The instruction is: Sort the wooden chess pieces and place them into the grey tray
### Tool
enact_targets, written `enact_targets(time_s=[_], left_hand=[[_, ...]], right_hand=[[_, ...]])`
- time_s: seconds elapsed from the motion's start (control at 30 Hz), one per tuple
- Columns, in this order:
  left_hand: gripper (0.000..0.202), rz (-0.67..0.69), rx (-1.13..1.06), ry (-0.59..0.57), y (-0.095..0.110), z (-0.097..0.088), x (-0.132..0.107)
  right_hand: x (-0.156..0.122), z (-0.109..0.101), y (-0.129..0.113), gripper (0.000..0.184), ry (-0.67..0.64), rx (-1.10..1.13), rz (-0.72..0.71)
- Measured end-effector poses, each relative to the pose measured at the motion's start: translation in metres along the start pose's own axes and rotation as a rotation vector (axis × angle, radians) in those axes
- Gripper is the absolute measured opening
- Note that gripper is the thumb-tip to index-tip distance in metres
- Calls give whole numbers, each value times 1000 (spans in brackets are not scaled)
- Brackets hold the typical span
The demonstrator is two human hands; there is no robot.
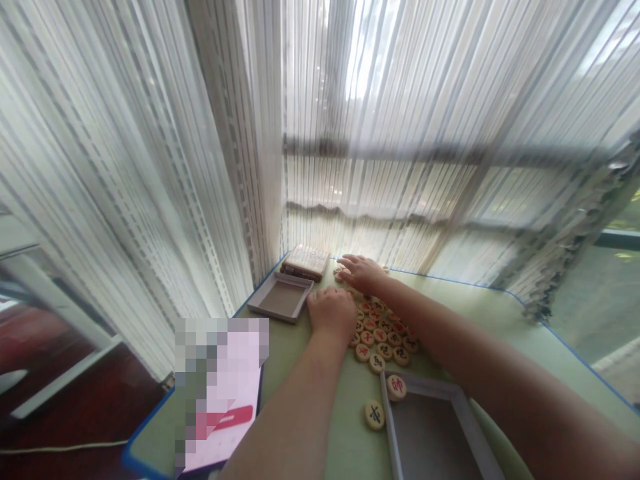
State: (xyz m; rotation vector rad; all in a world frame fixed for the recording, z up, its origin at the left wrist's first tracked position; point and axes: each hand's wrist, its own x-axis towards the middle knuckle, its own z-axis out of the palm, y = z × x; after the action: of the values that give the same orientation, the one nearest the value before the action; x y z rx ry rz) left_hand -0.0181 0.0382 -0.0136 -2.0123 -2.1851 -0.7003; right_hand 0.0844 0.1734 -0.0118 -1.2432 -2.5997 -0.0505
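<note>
- Nearest to me, a grey tray (467, 427) is lying on the green table (310, 387), and it is holding one Chinese chess piece with a red character (397, 387), tucked into its far left corner.
- A black-marked piece (375, 415) is lying on the table just outside that tray's left wall.
- A pixelated screen (220, 393) is sitting at the table's left edge, well apart from the tray.
- Between my forearms, the heap of chess pieces (383, 331) is spreading over the table, its red and black characters facing up.
- I am resting my left hand (330, 312) palm down at the heap's left edge, touching the pieces there; the fingers are curling under, so I cannot tell whether they are closing on anything.
- I am reaching my right hand (363, 270) further out, fingers stretched flat and loose over the far end of the heap, gripping nothing that shows.
- Left of my left hand, a second grey tray (281, 297) is showing only its bare brownish floor.
- Just behind it, a flat patterned slab (306, 261) is lying at the table's far corner; I cannot tell whether it is a box or a folded board.
- Sheer striped curtains (400, 133) are hanging beyond.
</note>
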Motion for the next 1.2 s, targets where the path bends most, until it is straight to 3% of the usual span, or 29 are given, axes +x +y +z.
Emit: enact_targets(time_s=[0.1,0.27,0.53,0.93,1.1,1.2], left_hand=[[41,4,-12,1,-1,0,0],[41,-6,-13,0,0,2,0],[43,-41,-17,-15,-1,-2,2],[33,-146,-87,-46,-5,-4,7],[33,-87,-40,-38,-7,-3,6],[32,-87,-19,-61,-6,-2,5]], right_hand=[[3,2,5,54,-64,5,47],[-1,-2,7,49,-105,42,44],[-44,-25,1,34,-98,106,61],[-59,-17,2,23,87,260,49],[-68,-18,-6,15,262,374,20],[-69,-20,-10,19,262,357,58]])
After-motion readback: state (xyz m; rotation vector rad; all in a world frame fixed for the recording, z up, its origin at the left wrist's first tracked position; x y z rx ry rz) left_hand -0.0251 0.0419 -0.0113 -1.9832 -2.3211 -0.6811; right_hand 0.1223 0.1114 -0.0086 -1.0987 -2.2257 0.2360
